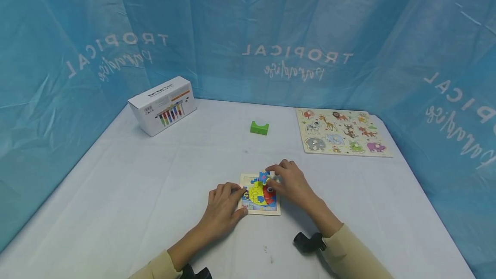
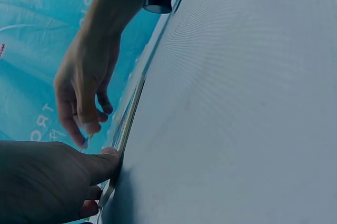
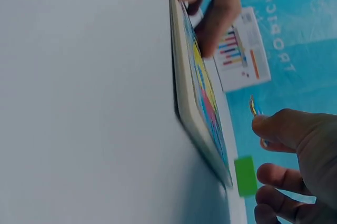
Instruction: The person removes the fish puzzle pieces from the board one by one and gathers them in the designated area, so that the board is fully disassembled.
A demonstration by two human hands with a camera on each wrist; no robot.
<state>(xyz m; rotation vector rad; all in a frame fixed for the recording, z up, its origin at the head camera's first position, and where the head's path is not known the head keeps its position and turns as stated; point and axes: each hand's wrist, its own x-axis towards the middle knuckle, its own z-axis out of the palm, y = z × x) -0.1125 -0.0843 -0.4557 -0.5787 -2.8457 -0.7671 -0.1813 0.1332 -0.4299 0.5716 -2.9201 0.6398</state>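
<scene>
A small square jigsaw puzzle in a pale wooden frame lies flat on the table, with a yellow, red and blue fish picture on it. At its left edge my left hand grips the frame, thumb near the lower corner and fingers along the side. Over the upper right part, my right hand pinches a blue puzzle piece between thumb and index finger. From the right wrist view, that piece is held on edge, raised above the board. Part of the picture's upper area is hidden behind the piece and fingers.
A green notched block stands beyond the puzzle. To its right lies a wooden animal puzzle board. A white printed box sits at the back left. Blue curtains enclose the white table.
</scene>
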